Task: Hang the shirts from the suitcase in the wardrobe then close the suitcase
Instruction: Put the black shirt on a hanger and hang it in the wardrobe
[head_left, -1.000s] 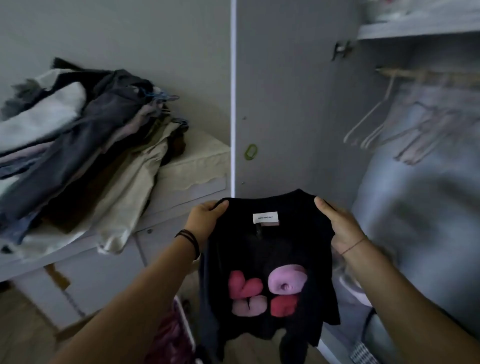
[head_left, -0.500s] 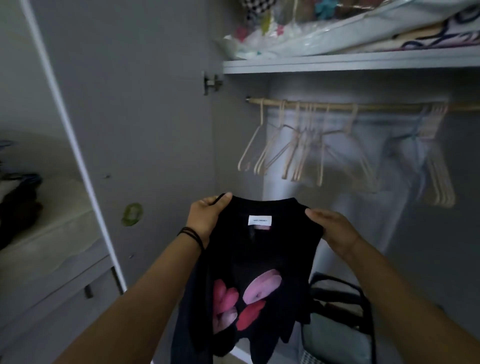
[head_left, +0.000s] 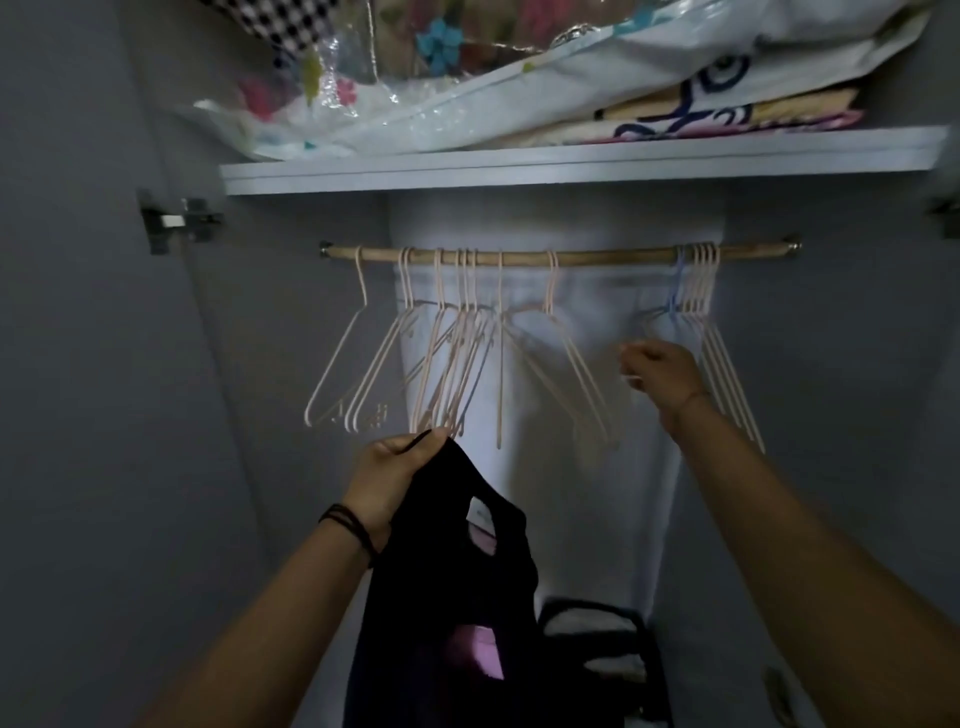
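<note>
Black shirt (head_left: 447, 597), pink print: hanging limp, long axis vertical, collar end up, pinched by the shoulder in left hand (head_left: 387, 480) below wooden rail (head_left: 556, 254). Right hand (head_left: 662, 376) raised among pale wire hangers (head_left: 457, 358), fingers curled; grip on a hanger cannot be told.

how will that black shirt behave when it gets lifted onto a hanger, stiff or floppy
Likely floppy: the black shirt sags in folds from the left hand, which pinches one edge. Probably light, since that single pinch carries it. It may slide off the thin hangers on the rail.
</note>
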